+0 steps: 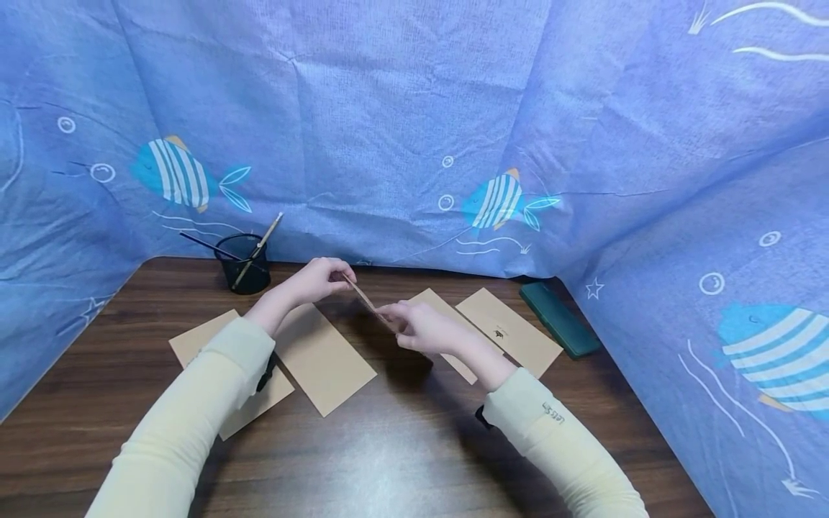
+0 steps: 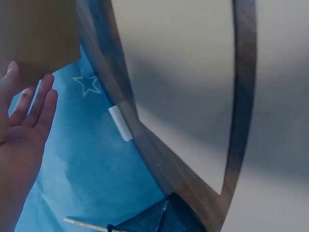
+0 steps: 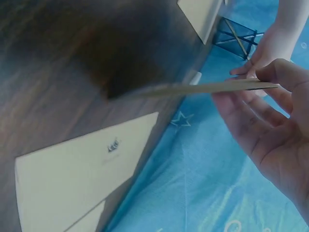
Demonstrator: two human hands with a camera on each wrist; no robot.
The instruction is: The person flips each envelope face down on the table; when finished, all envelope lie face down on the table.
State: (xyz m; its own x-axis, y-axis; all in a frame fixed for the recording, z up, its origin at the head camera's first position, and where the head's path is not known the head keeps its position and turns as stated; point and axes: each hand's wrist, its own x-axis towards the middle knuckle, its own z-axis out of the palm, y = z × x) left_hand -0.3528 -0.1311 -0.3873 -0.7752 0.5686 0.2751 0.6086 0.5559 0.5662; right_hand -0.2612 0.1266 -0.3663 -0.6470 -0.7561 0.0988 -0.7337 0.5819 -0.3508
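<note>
Both hands hold one thin tan kraft-paper rectangle [image 1: 369, 302], lifted and tilted nearly edge-on in the head view. My left hand [image 1: 317, 279] pinches its far upper end, thumb on one face and fingertips at the edge in the left wrist view. At the nearer end, my right hand [image 1: 427, 329] pinches it with the thumb above and fingers beneath, as the right wrist view shows. Two similar tan rectangles [image 1: 327, 360] lie left of it under the left forearm. On the right lie two more, one tan rectangle [image 1: 508, 331] bearing a small black print.
A black mesh pen cup [image 1: 245, 275] with pencils stands at the back left. A dark green case [image 1: 560, 320] lies along the right table edge. Blue fish-patterned cloth [image 1: 388, 144] hangs behind and beside the brown wooden table [image 1: 363, 460].
</note>
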